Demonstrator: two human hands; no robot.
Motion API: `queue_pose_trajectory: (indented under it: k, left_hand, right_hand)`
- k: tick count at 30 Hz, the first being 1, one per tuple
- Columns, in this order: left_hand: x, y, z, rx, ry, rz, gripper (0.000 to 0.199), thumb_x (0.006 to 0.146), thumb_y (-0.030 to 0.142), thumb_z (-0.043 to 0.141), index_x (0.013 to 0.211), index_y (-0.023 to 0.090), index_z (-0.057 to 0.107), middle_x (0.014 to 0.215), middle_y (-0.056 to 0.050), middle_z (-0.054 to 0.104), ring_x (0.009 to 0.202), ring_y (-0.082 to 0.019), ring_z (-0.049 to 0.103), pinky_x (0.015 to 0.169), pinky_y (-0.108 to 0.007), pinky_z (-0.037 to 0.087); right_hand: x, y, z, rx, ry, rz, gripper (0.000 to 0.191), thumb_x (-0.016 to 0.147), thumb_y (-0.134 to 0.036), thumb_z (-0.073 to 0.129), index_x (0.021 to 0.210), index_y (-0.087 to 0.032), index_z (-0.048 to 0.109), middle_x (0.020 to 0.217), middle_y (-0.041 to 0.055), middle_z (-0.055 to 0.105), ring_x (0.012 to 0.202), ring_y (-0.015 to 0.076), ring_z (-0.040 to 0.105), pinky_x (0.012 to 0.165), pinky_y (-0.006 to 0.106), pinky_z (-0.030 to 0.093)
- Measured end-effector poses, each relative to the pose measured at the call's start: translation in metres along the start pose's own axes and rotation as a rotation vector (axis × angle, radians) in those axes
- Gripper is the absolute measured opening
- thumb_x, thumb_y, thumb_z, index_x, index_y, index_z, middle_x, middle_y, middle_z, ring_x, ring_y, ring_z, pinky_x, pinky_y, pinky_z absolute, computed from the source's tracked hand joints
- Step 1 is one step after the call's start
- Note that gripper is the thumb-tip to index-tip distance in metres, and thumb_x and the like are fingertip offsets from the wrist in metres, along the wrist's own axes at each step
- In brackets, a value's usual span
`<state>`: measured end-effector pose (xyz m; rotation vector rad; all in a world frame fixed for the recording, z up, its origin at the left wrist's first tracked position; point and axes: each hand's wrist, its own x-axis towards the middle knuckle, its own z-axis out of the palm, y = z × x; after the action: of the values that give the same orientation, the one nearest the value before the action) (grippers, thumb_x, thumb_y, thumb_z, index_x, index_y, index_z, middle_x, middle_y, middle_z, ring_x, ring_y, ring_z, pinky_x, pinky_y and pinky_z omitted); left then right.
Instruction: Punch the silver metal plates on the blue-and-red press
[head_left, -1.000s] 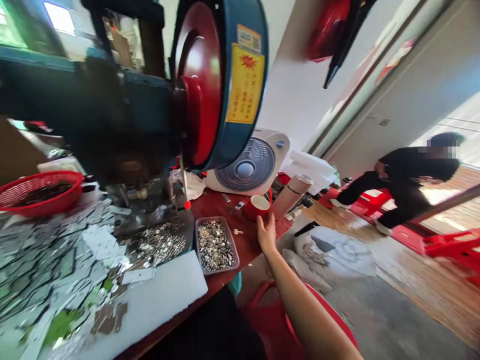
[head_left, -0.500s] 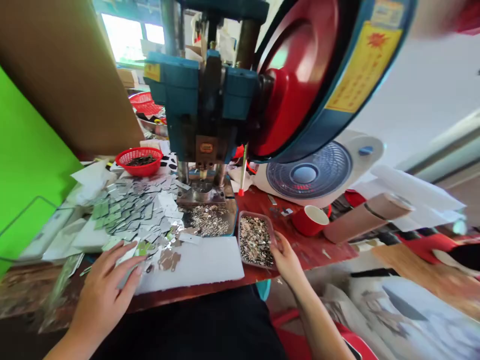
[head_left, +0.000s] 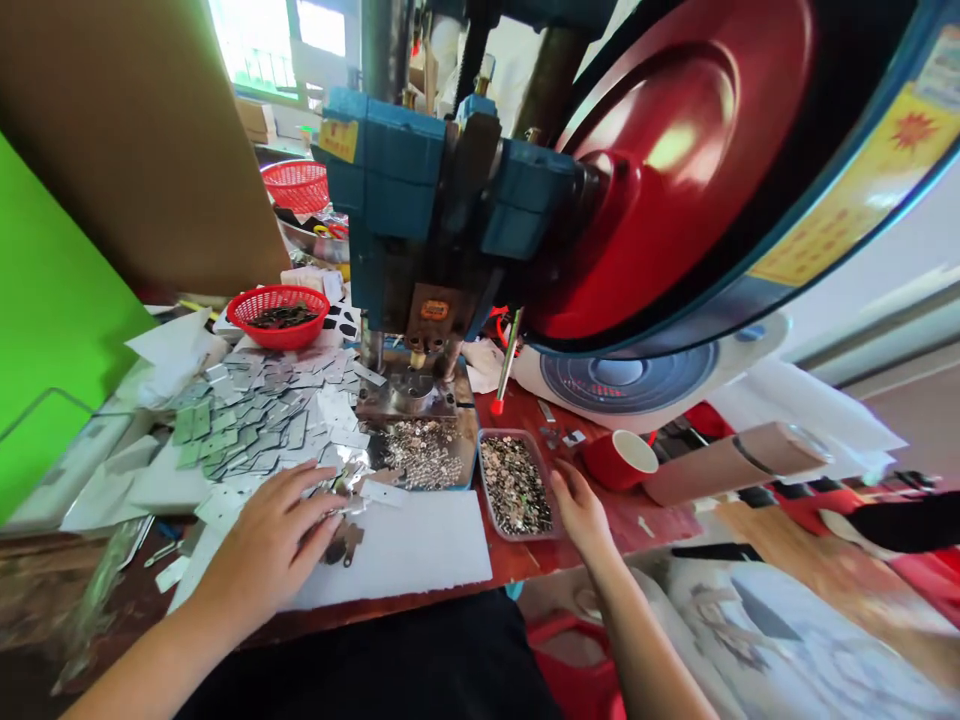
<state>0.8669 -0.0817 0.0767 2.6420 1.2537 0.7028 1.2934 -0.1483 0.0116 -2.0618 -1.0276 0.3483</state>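
My left hand (head_left: 274, 530) reaches over the white board (head_left: 427, 545), fingers spread and bent down at a heap of small metal pieces (head_left: 349, 490). Its fingertips touch or hover just over these pieces; I cannot tell which. Beside the board stands a clear plastic box (head_left: 556, 535) full of tiny metal parts (head_left: 516, 485). My right hand (head_left: 583, 515) is at the box's right side, fingers loosely apart and not wrapped round it. Behind the board, a pile of loose tiny metal parts (head_left: 424, 452) lies on the press's base, in front of the die (head_left: 411, 397).
A blue press (head_left: 390, 170) with a big red flywheel (head_left: 675, 170) towers over the table. Flat metal plates (head_left: 255, 410) spread at left, below a red basket (head_left: 279, 335). A red cup (head_left: 619, 460), a pink flask (head_left: 735, 455) and a fan (head_left: 630, 385) stand at right.
My left hand has moved right, onto the small metal pieces. My right hand has loosened from the plastic box's edge. The view has shifted, so the press looks larger.
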Motion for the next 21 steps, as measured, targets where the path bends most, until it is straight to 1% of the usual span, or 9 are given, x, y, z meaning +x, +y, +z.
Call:
queue_pose_trajectory:
  k: [2,4,6,8,11,13,15,19,21]
  left_hand:
    - [0.022,0.007,0.005,-0.011,-0.081,0.03,0.023,0.086,0.034,0.051,0.103,0.03,0.066,0.124,-0.003,0.057,0.121,-0.026,0.046,0.102,-0.047,0.038]
    - [0.039,0.012,0.011,-0.024,-0.164,0.051,0.025,0.084,0.034,0.052,0.107,0.031,0.064,0.127,-0.003,0.055,0.121,-0.026,0.045,0.102,-0.048,0.037]
    - [0.051,0.014,0.018,-0.046,-0.235,0.056,0.025,0.081,0.032,0.056,0.105,0.03,0.063,0.128,-0.003,0.053,0.12,-0.027,0.045,0.1,-0.048,0.038]
    - [0.056,0.014,0.024,-0.073,-0.293,0.047,0.018,0.078,0.029,0.059,0.095,0.028,0.065,0.126,-0.003,0.055,0.117,-0.026,0.047,0.098,-0.046,0.04]
    - [0.056,0.012,0.03,-0.104,-0.324,0.02,0.015,0.078,0.028,0.058,0.092,0.027,0.064,0.121,-0.004,0.056,0.112,-0.026,0.05,0.095,-0.045,0.041]
    - [0.056,0.01,0.032,-0.114,-0.313,0.002,0.018,0.078,0.029,0.057,0.095,0.028,0.064,0.12,-0.004,0.057,0.11,-0.026,0.051,0.094,-0.045,0.04]
    - [0.056,0.009,0.032,-0.127,-0.311,-0.009,0.016,0.078,0.03,0.057,0.092,0.027,0.065,0.117,-0.004,0.057,0.108,-0.026,0.051,0.094,-0.045,0.04]
    - [0.06,0.012,0.031,-0.168,-0.338,-0.053,0.011,0.074,0.026,0.06,0.084,0.027,0.063,0.113,-0.003,0.058,0.106,-0.025,0.052,0.091,-0.042,0.04]
    - [0.062,0.013,0.03,-0.191,-0.353,-0.061,0.007,0.074,0.025,0.059,0.08,0.026,0.062,0.106,-0.002,0.06,0.1,-0.024,0.054,0.087,-0.04,0.042]
  right_hand:
    - [-0.005,-0.016,-0.007,-0.078,0.074,-0.012,0.056,0.078,-0.056,0.044,0.115,-0.017,0.06,0.112,0.0126,0.066,0.104,0.0287,0.059,0.091,0.043,0.044]
    - [-0.014,-0.039,-0.008,-0.102,0.086,-0.06,0.051,0.082,-0.053,0.043,0.114,-0.018,0.061,0.111,0.0114,0.066,0.102,0.0275,0.061,0.09,0.041,0.045]
    - [-0.024,-0.064,-0.002,-0.099,0.012,-0.169,0.042,0.085,-0.046,0.043,0.111,-0.019,0.063,0.108,0.0097,0.068,0.098,0.025,0.062,0.088,0.038,0.047]
    - [-0.032,-0.088,0.01,-0.116,-0.104,-0.326,0.033,0.088,-0.038,0.043,0.108,-0.022,0.064,0.107,0.0075,0.068,0.099,0.023,0.061,0.09,0.036,0.045]
    - [-0.036,-0.114,0.032,-0.158,-0.252,-0.49,0.024,0.09,-0.028,0.045,0.1,-0.022,0.067,0.098,0.0054,0.069,0.095,0.0204,0.06,0.088,0.033,0.044]
    - [-0.033,-0.124,0.046,-0.191,-0.318,-0.523,0.02,0.089,-0.023,0.048,0.094,-0.022,0.068,0.093,0.0042,0.069,0.092,0.0191,0.059,0.086,0.031,0.043]
    - [-0.027,-0.132,0.056,-0.228,-0.371,-0.538,0.017,0.089,-0.021,0.05,0.091,-0.021,0.067,0.091,0.0033,0.068,0.09,0.0175,0.059,0.086,0.029,0.042]
    - [-0.013,-0.145,0.07,-0.333,-0.456,-0.578,0.015,0.087,-0.02,0.053,0.09,-0.021,0.068,0.091,0.0028,0.067,0.089,0.0157,0.058,0.083,0.025,0.041]
    - [-0.008,-0.15,0.074,-0.424,-0.495,-0.602,0.014,0.086,-0.022,0.054,0.087,-0.022,0.068,0.09,0.0028,0.066,0.089,0.0162,0.057,0.082,0.026,0.041]
